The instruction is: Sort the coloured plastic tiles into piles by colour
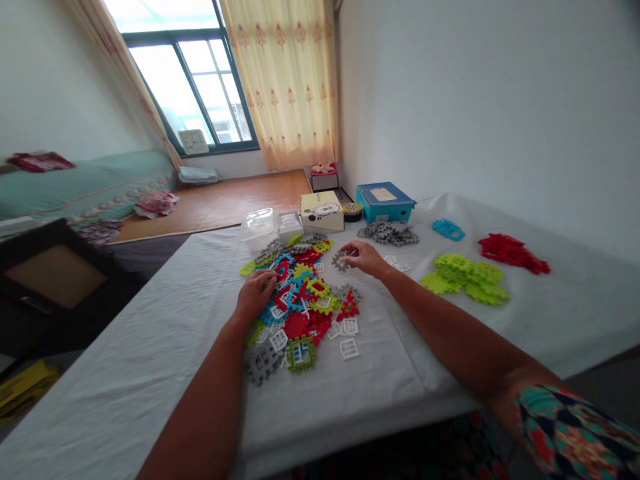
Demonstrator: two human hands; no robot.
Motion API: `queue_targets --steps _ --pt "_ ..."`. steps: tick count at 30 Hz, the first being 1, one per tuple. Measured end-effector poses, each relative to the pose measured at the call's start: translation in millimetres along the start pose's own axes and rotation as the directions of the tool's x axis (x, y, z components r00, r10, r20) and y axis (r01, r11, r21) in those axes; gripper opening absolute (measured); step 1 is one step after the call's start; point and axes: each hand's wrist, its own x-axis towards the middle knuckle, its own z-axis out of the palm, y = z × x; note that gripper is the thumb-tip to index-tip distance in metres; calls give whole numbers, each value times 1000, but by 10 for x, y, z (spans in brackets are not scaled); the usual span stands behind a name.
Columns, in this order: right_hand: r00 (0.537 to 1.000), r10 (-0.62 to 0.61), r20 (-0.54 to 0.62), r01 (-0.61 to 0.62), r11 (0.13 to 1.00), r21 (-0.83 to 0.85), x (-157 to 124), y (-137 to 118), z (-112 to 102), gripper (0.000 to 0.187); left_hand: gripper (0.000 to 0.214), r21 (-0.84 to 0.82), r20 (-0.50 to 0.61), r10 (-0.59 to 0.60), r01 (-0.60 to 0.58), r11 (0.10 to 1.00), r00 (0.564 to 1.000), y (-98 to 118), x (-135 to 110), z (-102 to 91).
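One white-clothed table (165, 327) spans the lower frame, with one window (200, 90) at upper left and one patterned yellow curtain (283, 80) at upper centre. At the table's middle, a single mixed heap (296, 325) of toothed plastic building pieces in red, blue, lime, grey and white spreads out, its pieces too tangled to count. Five containers line the table's far edge: one blue lidded box (387, 208), one cartoon-printed box (323, 213), one clear plastic container (257, 227), one small white box (291, 227) and one round tin (353, 212). Four single-colour piles lie right of centre: one lime pile (465, 279), one grey pile (390, 233), one red pile (513, 252) and one small blue pile (449, 229).

Two bare hands work at centre. The left hand (256, 292) rests on the heap's left edge, fingers bent and close together; whether they grip a piece cannot be told. The right hand (361, 257) pinches one grey toothed piece (340, 261) between thumb and fingers, just beside the heap's upper right. One white lattice window piece (350, 349) lies at the heap's lower right.
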Motion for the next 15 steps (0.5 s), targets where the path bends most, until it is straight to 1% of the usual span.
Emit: queue_targets --steps 1,2,4,6,7,8,10,11,12,13,14,15 --pt "996 19 -87 -19 1000 9 26 66 -119 28 35 0 -1 1 -1 1000 1000 -2 0 0" --pt "982 51 -179 -48 999 19 54 145 -244 29 35 0 -2 1 -1 1000 1000 -4 0 0" --pt "928 131 -348 -117 991 62 106 321 -492 32 35 -1 -1 -1 1 1000 1000 -8 0 0" --pt "865 195 -462 -161 981 112 145 480 -706 37 35 0 5 -5 5 1000 1000 -8 2 -4" --pt "842 198 -502 -168 980 105 157 539 -790 41 34 1 7 -6 6 1000 1000 -6 3 -7" --pt "824 174 -540 -168 984 62 162 576 -855 45 34 0 7 -5 5 1000 1000 -3 4 -10" --pt "801 61 -595 -158 981 -111 149 577 -916 50 33 -4 4 -5 5 1000 1000 6 4 -17" --pt "808 -6 -589 -140 969 -202 130 540 -909 50 33 -6 3 -5 5 1000 1000 11 4 -20" --pt "841 -59 -538 -102 959 -266 101 481 -878 47 33 -7 3 -4 4 1000 1000 16 3 -22" --pt "897 -88 -434 -44 957 -286 64 404 -825 43 33 -8 3 -3 3 1000 1000 19 3 -23" --pt "958 -102 -268 30 965 -260 20 315 -756 40 34 -8 5 -2 2 1000 1000 21 2 -24" --pt "992 -115 -53 103 974 -201 -30 219 -675 38 34 -9 9 -1 1 1000 1000 22 0 -25"
